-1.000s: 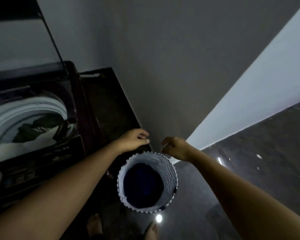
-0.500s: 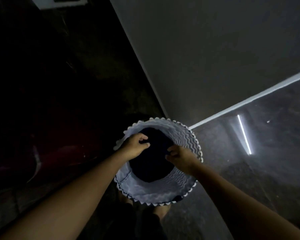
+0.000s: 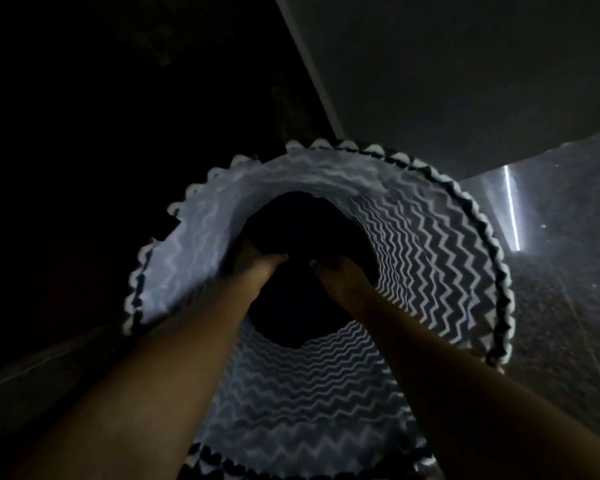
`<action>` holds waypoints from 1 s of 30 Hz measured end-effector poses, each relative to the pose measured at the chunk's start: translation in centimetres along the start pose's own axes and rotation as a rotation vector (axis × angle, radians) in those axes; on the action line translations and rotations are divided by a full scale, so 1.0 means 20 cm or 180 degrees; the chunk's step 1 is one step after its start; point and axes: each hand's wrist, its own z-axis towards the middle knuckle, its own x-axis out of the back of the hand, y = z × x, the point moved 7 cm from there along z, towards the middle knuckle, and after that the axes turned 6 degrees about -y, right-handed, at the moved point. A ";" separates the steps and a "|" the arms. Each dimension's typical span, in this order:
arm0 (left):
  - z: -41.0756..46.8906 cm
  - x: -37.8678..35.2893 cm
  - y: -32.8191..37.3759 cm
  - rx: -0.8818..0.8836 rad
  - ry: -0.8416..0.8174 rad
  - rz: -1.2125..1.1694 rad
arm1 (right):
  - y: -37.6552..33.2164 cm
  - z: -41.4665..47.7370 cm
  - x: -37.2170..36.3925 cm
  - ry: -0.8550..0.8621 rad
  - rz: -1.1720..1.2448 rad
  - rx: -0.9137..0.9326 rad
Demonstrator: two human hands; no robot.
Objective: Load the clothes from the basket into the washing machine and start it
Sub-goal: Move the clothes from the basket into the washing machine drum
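Observation:
A tall round basket (image 3: 440, 258) with a black-and-white zigzag lining fills the middle of the head view, seen from straight above. Dark clothes (image 3: 305, 223) lie at its bottom. Both my arms reach down inside it. My left hand (image 3: 260, 263) rests on the near left part of the dark cloth, fingers curled into it. My right hand (image 3: 336, 271) is beside it, fingers also curled down onto the cloth. The light is too dim to show whether either hand has closed a grip. The washing machine is out of view.
A grey wall (image 3: 447, 64) rises at the upper right, meeting a glossy dark floor (image 3: 565, 271) with a bright light streak. The left side is nearly black and shows only the faint edge of a dark surface.
My view has dropped much closer to the basket. Both hands went from above its rim, past its rim, down to the dark clothes at the bottom.

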 end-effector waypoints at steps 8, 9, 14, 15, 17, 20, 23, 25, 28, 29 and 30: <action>0.00 -0.25 -0.25 0.0835 -0.0733 -0.0505 | 0.21 0.10 -0.12 -0.0203 0.1561 -0.0712; -0.03 -0.27 -0.21 0.0758 -0.0787 -0.0515 | 0.21 0.08 -0.11 -0.0200 0.1701 -0.0793; -0.46 -0.38 0.09 0.0106 -0.1611 -0.0188 | 0.22 -0.01 -0.04 -0.0238 0.2169 -0.1075; -0.56 -0.39 0.15 -0.0096 -0.1820 -0.0092 | 0.19 -0.06 0.00 -0.0166 0.2217 -0.0963; -0.73 -0.37 0.20 -0.0430 -0.2042 0.0054 | 0.16 -0.16 0.11 0.0105 0.2130 -0.0643; -0.88 -0.23 0.23 -0.0628 -0.2172 -0.0225 | 0.17 -0.30 0.22 0.0475 0.1774 -0.0599; -1.01 -0.04 0.30 -0.0727 -0.1951 -0.0343 | 0.06 -0.51 0.27 0.0398 0.1959 -0.0443; -1.09 0.07 0.35 -0.0814 -0.1801 -0.0282 | -0.04 -0.67 0.28 0.0282 0.2108 -0.0216; -1.28 0.22 0.45 -0.1058 -0.1573 -0.0100 | -0.22 -0.96 0.33 0.0281 0.2116 0.0154; -1.33 0.25 0.48 -0.1137 -0.1508 -0.0030 | -0.27 -1.04 0.34 0.0313 0.2100 0.0224; -1.42 0.29 0.52 -0.1206 -0.1459 0.0024 | -0.31 -1.14 0.35 0.0316 0.2070 0.0290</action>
